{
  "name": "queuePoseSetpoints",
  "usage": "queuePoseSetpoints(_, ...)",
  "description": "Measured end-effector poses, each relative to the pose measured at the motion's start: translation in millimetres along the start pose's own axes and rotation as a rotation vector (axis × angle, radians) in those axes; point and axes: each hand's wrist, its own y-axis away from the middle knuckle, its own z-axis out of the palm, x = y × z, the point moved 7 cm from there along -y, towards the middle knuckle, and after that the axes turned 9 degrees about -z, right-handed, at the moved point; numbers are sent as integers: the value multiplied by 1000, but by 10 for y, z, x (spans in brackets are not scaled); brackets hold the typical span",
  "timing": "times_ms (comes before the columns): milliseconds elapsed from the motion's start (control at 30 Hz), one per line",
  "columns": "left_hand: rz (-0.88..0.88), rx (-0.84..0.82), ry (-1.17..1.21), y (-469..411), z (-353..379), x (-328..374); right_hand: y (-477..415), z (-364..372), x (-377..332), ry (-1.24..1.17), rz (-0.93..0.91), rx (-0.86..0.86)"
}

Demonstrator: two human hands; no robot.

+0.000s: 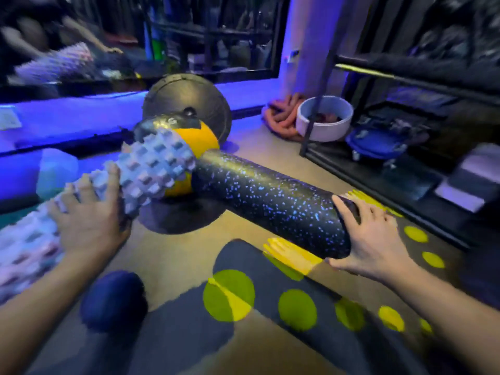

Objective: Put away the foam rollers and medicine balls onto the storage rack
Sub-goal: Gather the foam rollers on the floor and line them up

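the knobbed roller (151, 169) lies left of the smooth roller (270, 198), two balls (189, 101) seemingly behind them.

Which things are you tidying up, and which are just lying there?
Job: bumpy white roller, speckled black roller, yellow-and-black ball, big black ball, storage rack.
Lying about: white tub, orange coils, spotted mat.
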Motion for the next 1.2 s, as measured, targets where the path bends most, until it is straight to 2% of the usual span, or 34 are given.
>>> queuePoseSetpoints(100,128,-45,36,106,-175,858,397,109,626,-23,256,-156)
queuePoseSetpoints(200,255,-199,60,356,-214,1778,645,262,1044,-47,536,-269)
queuePoseSetpoints(300,332,-335,105,705,-382,2668,1023,567,1345,-329,962,-354)
queuePoseSetpoints(333,366,-381,127,819,-458,2966,1151,682,1395,-391,1058,-386)
queuePoseSetpoints(400,441,-471,202,999,-520,3561,1256,834,1477,-441,1117,-409)
queuePoseSetpoints(467,508,-583,289,1135,-467,4134,1168,1019,1536,-556,1010,-431)
queuePoseSetpoints(533,550,-664,347,1243,-321,4659,1047,1245,1563,-685,851,-549)
queuePoseSetpoints(600,523,-715,367,1310,-172,5061,1109,1450,1561,-697,760,-719)
queuePoseSetpoints(633,498,-725,356,1321,-99,5215,1160,1491,1613,-698,764,-729)
queuePoseSetpoints(733,413,-772,306,1313,198,5488,1231,1449,1837,-694,779,-499)
queuePoseSetpoints(800,352,-775,318,1319,361,5511,1145,1457,1873,-703,669,-369)
queuePoseSetpoints(867,282,-763,417,1347,483,5424,976,1443,1729,-703,478,-269)
queuePoseSetpoints(967,274,-758,556,1309,775,5131,725,1487,1296,-725,187,-209)
queuePoseSetpoints(1033,291,-869,630,1288,1023,4890,626,1578,993,-675,63,-268)
queuePoseSetpoints(1133,224,-1184,746,1438,1362,4469,499,1779,730,-615,68,-345)
queuePoseSetpoints(1200,201,-1288,745,1594,1563,4215,426,1828,627,-550,75,-336)
